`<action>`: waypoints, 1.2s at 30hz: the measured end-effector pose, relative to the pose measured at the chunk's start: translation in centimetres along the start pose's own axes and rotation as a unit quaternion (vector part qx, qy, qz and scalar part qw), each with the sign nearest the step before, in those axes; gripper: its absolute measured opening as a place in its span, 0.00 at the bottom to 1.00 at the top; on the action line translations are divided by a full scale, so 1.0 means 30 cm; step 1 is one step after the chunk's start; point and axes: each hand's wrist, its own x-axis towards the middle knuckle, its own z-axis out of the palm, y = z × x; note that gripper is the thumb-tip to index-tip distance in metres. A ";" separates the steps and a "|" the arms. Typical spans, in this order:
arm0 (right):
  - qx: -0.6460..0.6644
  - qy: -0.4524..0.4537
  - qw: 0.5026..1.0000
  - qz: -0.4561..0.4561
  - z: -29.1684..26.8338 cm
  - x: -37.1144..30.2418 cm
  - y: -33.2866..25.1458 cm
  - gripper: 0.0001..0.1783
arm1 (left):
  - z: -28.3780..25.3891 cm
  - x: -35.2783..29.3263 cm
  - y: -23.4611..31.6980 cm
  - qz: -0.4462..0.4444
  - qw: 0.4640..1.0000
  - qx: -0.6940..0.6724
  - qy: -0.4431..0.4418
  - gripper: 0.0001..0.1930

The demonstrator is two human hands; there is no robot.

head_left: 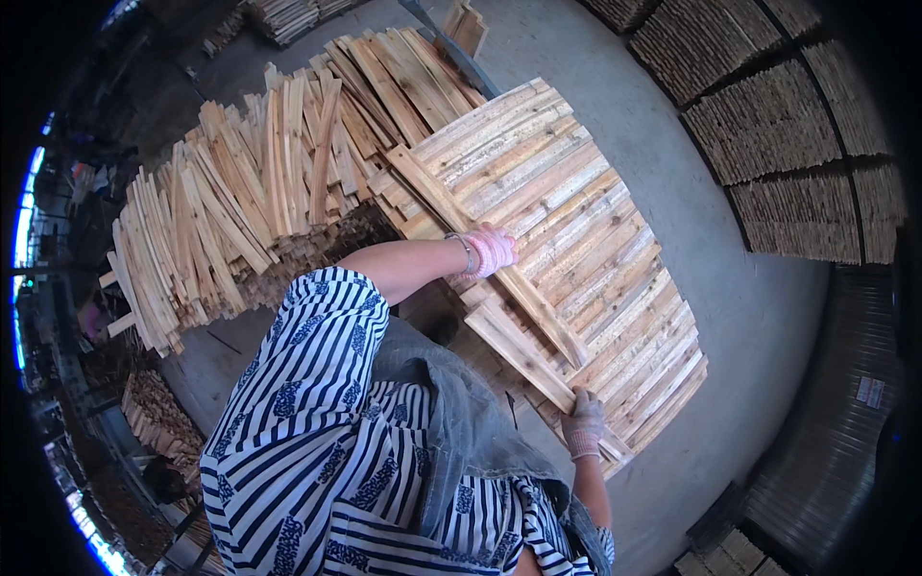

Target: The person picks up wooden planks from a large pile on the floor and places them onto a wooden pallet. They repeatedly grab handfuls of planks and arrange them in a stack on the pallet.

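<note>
A row of planks [586,250] lies side by side in front of me. Across its near side runs a long, narrow wooden strip [543,312]. My left hand [492,250], in a pink-white knitted glove, is closed over the middle of this strip. Closer to my body a shorter wooden board [514,353] lies at a slant, one end out past the planks. At its right end is my right hand [583,424], in a greyish glove with a pink cuff, its fingers bent around that end. The undersides of both hands are hidden.
A large heap of loose wooden slats [250,182] stands to the left, next to the planks. Tall strapped stacks of boards [783,125] line the right side beyond the grey concrete floor [740,298]. A metal bar [451,48] juts out at the far end.
</note>
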 end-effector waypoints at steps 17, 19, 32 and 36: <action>-0.036 -0.039 0.998 0.035 0.065 0.028 -0.005 0.34 | -0.086 -0.062 0.032 -0.013 0.999 0.004 -0.046 0.37; -0.007 -0.017 1.000 0.015 0.060 0.022 0.007 0.32 | -0.114 -0.053 0.034 -0.016 0.998 0.031 -0.052 0.36; 0.021 0.036 0.997 0.066 0.051 0.006 0.040 0.12 | 0.029 -0.039 -0.008 -0.015 0.999 -0.011 0.036 0.29; 0.043 -0.006 0.994 0.103 0.081 -0.037 0.065 0.13 | 0.039 -0.017 -0.027 0.016 1.000 0.015 0.021 0.33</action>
